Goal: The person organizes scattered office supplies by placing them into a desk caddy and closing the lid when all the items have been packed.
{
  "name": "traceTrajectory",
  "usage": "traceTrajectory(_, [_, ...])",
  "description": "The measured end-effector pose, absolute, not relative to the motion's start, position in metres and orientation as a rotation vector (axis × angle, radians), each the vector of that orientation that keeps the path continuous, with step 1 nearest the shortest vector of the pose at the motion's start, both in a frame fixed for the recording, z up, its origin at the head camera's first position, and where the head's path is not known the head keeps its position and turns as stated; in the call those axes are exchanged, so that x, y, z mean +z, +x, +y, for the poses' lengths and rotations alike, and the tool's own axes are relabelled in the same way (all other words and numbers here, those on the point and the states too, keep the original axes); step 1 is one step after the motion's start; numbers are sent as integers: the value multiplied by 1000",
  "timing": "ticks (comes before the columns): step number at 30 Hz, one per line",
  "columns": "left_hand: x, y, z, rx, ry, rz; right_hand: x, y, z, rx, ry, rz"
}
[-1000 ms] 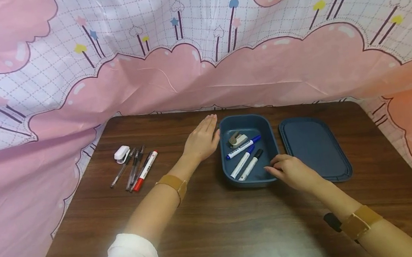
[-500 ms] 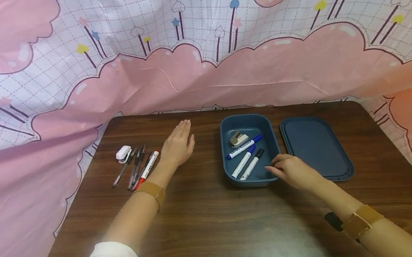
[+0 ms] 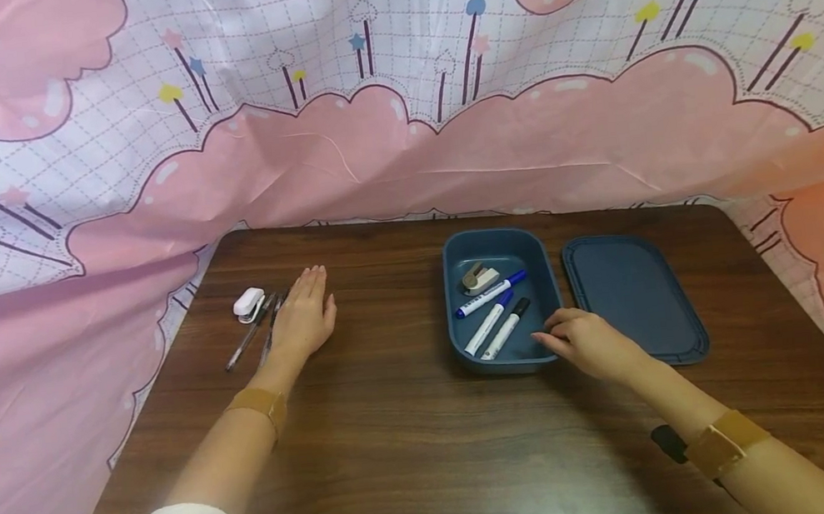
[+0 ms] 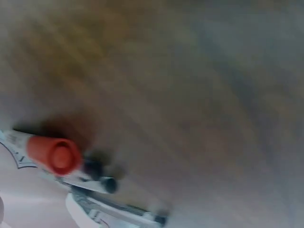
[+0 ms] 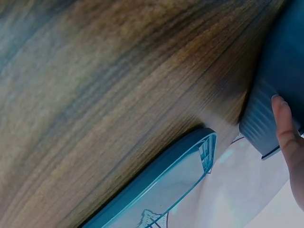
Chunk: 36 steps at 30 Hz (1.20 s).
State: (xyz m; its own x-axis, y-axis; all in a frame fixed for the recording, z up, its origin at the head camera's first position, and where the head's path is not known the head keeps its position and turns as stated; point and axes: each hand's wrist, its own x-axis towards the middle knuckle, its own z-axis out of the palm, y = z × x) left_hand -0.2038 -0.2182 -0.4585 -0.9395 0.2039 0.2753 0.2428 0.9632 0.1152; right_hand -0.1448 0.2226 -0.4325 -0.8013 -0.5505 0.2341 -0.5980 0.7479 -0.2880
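Observation:
My left hand [image 3: 303, 319] is over the pens [image 3: 244, 346] on the table's left side, its fingers straight and together. It hides the red-capped marker [image 4: 57, 154] in the head view; the left wrist view shows that marker beside dark-tipped pens. A small white stapler [image 3: 249, 305] lies just left of the hand. With the thumb inside and fingers outside, my right hand [image 3: 590, 345] holds the near right rim of the blue-grey box [image 3: 460, 352]. Inside the box are two blue-capped markers [image 3: 491, 295], a black-capped marker [image 3: 506, 329] and a small white-and-brown object [image 3: 480, 278].
The box's flat lid [image 3: 635, 296] lies on the table right of the box, close behind my right hand. A pink-and-white patterned curtain [image 3: 387, 159] hangs along the far edge of the brown wooden table [image 3: 401, 442].
My left hand has moved left, from beside the box's left wall to over the pens, and now covers the red-capped marker. The right hand stays at the box rim.

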Motion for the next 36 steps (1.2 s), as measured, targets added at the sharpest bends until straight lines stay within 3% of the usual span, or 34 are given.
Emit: traceTrajectory(36, [-474,-187,-220,-135,-359,-3014,-431,-144,222,554,937,-2791])
